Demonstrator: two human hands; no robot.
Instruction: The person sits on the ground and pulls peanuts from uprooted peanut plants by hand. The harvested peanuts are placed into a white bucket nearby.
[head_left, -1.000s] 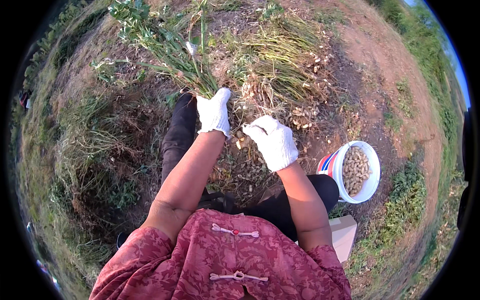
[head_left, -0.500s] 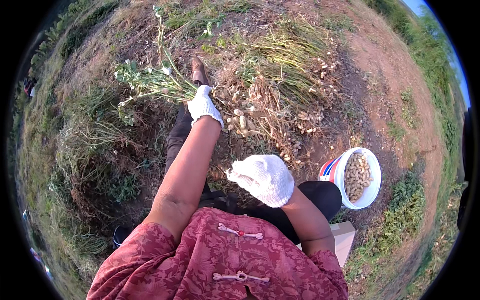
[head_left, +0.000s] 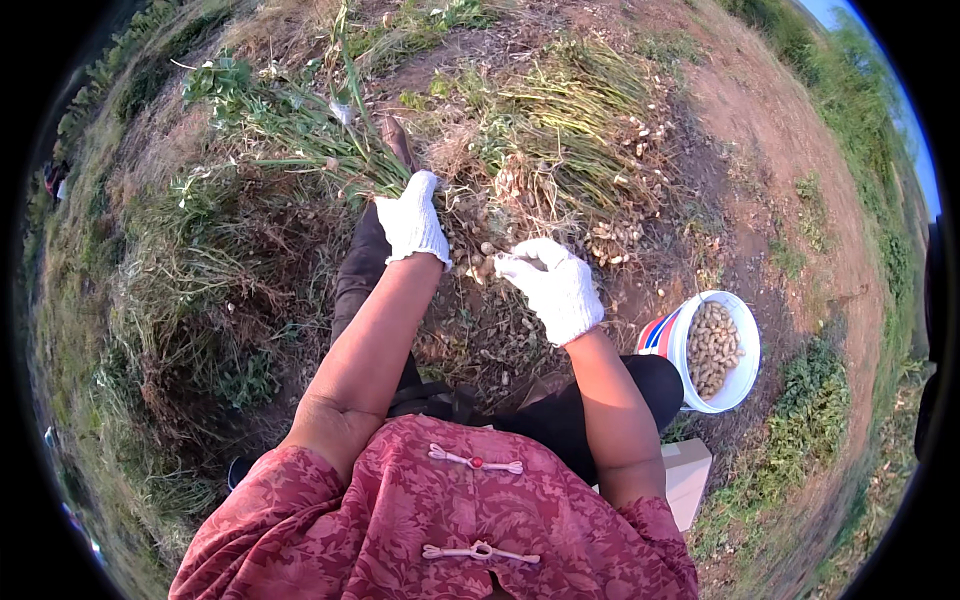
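Observation:
In white knitted gloves, both my hands are at a pulled-up bunch of peanut plants [head_left: 335,140]. My left hand [head_left: 412,218] is closed around the stems, with the green leafy tops fanning out to the upper left. Pale peanuts [head_left: 478,266] hang at the root end, just right of that glove. My right hand [head_left: 552,285] reaches up to these pods, thumb and fingers curled into a pinch at a peanut beside the fingertips. The glove partly covers exactly what is gripped.
A heap of peanut plants [head_left: 575,120] with pods on their roots lies ahead. To the right stands a white bucket [head_left: 742,385] with a coloured stripe, part-filled with peanuts. A cardboard box [head_left: 686,475] sits by my right leg. Stripped greenery [head_left: 200,270] is piled at left.
My right hand has moved up and forward from near my lap to the peanuts at the roots. The left hand has turned the bunch slightly, still holding its stems.

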